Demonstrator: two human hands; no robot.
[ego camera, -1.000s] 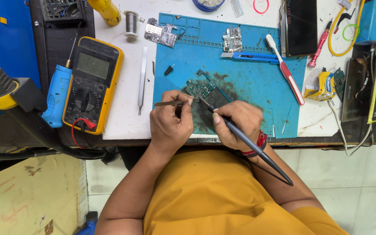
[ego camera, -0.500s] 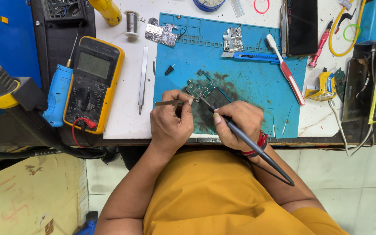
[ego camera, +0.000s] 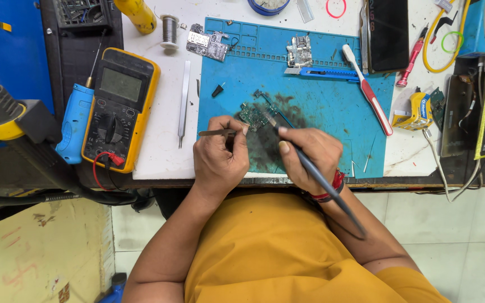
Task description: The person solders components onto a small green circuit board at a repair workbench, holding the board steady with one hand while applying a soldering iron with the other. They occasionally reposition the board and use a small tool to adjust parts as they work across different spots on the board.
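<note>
Two hands at a small circuit board on the blue mat.

From my remote seat I saw, at far left, a blue-handled screwdriver (ego camera: pixel 75 122) just beside a yellow multimeter (ego camera: pixel 120 109), then spare steel tweezers (ego camera: pixel 183 102) lying on the white bench (ego camera: pixel 161 134). The left hand (ego camera: pixel 219 160) was curled closed, pinching a pair of tweezers (ego camera: pixel 218 133) between thumb and fingers, their tips toward the green circuit board (ego camera: pixel 252 116). That board lay on the blue work mat (ego camera: pixel 321 106), on a dark scorched patch near its front middle. The right hand (ego camera: pixel 309 154) was wrapped tight round a soldering iron (ego camera: pixel 315 174), its tip down at the board's right edge; whether it touched, I could not tell. Farther right lay a blue utility knife (ego camera: pixel 321 72) and a red-and-white toothbrush (ego camera: pixel 367 90).
</note>
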